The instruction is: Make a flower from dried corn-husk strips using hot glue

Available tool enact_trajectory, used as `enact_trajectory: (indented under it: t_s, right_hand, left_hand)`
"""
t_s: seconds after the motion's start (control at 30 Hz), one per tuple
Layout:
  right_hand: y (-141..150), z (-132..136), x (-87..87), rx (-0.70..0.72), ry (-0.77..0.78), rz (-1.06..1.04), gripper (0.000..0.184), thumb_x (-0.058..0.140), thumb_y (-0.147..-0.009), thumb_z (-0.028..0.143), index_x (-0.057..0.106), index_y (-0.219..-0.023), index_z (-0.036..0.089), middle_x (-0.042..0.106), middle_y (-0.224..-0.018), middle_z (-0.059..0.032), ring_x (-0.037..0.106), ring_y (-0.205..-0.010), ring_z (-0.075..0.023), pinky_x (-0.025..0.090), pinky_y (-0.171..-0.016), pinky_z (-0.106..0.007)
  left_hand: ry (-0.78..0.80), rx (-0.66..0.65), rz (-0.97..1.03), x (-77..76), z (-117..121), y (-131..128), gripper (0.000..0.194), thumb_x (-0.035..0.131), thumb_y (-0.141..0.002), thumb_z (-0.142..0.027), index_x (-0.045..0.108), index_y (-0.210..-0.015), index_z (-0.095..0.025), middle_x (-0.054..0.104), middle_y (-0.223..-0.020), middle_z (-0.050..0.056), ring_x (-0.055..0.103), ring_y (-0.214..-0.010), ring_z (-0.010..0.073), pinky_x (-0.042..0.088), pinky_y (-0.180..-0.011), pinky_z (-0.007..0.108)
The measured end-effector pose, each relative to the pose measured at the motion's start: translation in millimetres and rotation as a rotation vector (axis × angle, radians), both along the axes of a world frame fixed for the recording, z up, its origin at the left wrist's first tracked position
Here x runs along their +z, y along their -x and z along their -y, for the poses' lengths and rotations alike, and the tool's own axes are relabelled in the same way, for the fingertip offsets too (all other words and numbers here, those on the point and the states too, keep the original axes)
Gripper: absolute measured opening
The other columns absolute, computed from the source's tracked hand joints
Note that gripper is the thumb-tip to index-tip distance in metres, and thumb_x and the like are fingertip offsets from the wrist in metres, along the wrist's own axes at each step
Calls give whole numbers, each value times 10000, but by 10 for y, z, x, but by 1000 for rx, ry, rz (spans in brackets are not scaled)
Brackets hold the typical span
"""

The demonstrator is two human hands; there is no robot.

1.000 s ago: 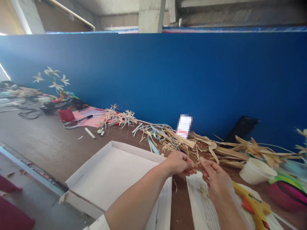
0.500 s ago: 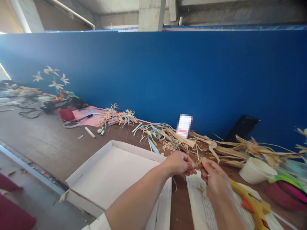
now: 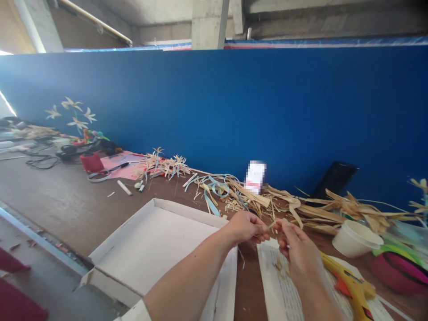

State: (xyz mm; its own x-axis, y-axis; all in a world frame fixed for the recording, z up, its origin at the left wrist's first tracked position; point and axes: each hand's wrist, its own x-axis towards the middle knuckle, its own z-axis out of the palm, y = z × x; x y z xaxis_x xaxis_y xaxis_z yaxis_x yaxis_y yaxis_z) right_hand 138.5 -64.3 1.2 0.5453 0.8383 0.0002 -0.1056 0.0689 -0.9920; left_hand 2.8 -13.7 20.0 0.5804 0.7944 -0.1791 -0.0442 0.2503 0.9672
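Between my two hands is a thin piece of greenish dried plant strip (image 3: 272, 225). My left hand (image 3: 249, 228) pinches one end, its forearm reaching over a white cardboard box lid (image 3: 160, 236). The fingertips of my right hand (image 3: 296, 240) are closed at the other end of the strip. Under the right hand lies a printed sheet (image 3: 272, 267) with small dried scraps (image 3: 281, 268) on it. A yellow glue gun (image 3: 354, 283) rests beside my right forearm. Straw-coloured dried leaves (image 3: 321, 216) lie just beyond the hands.
A white paper cup (image 3: 356, 240) and a pink-and-black item (image 3: 394, 272) stand at the right. Blue ribbon (image 3: 217, 187), straw flowers (image 3: 174, 166), a pink sheet (image 3: 115, 165) and a red roll (image 3: 92, 163) lie farther left. A blue panel (image 3: 214, 111) backs the table.
My hands have drawn slightly apart, and more of the thin strip shows between the fingertips. The camera view has shifted a little.
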Motion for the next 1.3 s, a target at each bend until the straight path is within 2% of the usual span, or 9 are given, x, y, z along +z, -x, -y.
enact_trajectory:
  t_s: [0.17,0.23,0.53,0.77,0.97,1.3]
  right_hand:
    - [-12,-4,-16,55,-2,-16,363,724,-608,462,656,-817,172,513,-539,33,313,-433,-61,201,-375,-188]
    - [-19,-9,-29,51,4,-13,349,728,-602,459,648,-787,173,463,-484,50,300,-421,-63,192,-377,-194]
    - [-56,-3,-79,-15,50,135,424,675,-614,555,636,-790,171,424,-428,56,311,-400,-88,207,-383,-218]
    - [-92,7,-81,-70,75,325,485,628,-625,608,662,-792,154,459,-431,33,364,-400,-115,259,-398,-249]
    - [-103,24,-25,-98,130,487,470,565,-688,615,666,-804,171,499,-450,26,416,-422,-134,297,-438,-263]
    - [-96,14,-37,-97,136,464,468,577,-681,606,671,-809,165,487,-440,26,418,-429,-137,294,-437,-264]
  left_hand:
    - [-13,-38,-18,25,24,6,271,736,-599,-334,603,-654,-104,632,-628,27,555,-545,81,468,-599,245]
    - [-11,-49,-16,19,26,7,292,741,-596,-356,607,-659,-105,637,-640,29,559,-554,82,473,-608,247]
    - [-12,-97,28,-22,13,13,384,744,-574,-448,633,-704,-105,650,-702,44,575,-608,96,490,-643,266]
    - [16,-112,34,-30,8,6,421,747,-551,-476,630,-712,-105,653,-712,44,589,-629,111,497,-649,278]
    - [32,-135,26,-38,2,12,470,735,-545,-518,632,-699,-86,653,-711,58,597,-621,116,504,-647,283]
    - [43,-122,20,-53,-9,6,366,771,-559,-398,639,-711,-92,663,-710,68,597,-596,110,518,-650,294]
